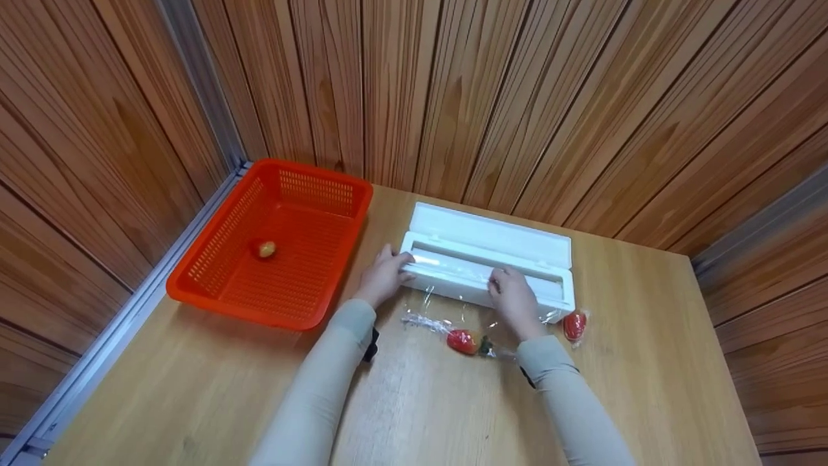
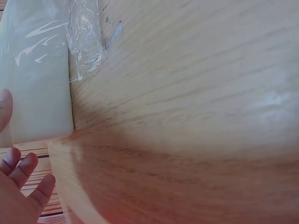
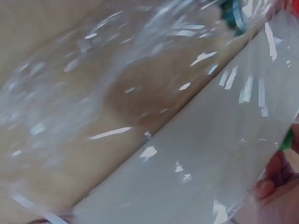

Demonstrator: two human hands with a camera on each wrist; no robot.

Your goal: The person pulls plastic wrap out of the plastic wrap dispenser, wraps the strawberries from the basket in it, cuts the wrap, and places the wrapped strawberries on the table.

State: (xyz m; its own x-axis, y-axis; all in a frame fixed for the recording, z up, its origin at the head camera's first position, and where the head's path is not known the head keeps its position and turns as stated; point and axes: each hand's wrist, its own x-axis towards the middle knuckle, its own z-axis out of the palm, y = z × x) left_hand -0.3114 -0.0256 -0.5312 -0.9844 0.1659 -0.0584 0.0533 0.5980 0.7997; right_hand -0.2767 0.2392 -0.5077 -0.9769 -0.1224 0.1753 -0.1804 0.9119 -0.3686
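Note:
A white cling film dispenser [image 1: 485, 265] lies on the table with its lid raised and a roll inside. My left hand [image 1: 383, 277] grips its left end, the thumb [image 2: 4, 109] against the film-covered front in the left wrist view. Around the middle of the dispenser my right hand [image 1: 514, 298] has curled fingers, pinching a small green piece [image 3: 288, 139]. Clear film [image 3: 154, 88] hangs over the front and spreads onto the table. Just in front lies a film-wrapped strawberry [image 1: 464, 341] with green leaves.
An orange basket [image 1: 349, 259] stands to the left with a small yellowish-red fruit [image 1: 266, 249] in it. Another red wrapped piece [image 1: 574, 325] lies by the dispenser's right end. Wood-panelled walls [image 1: 414, 97] close off the back and sides.

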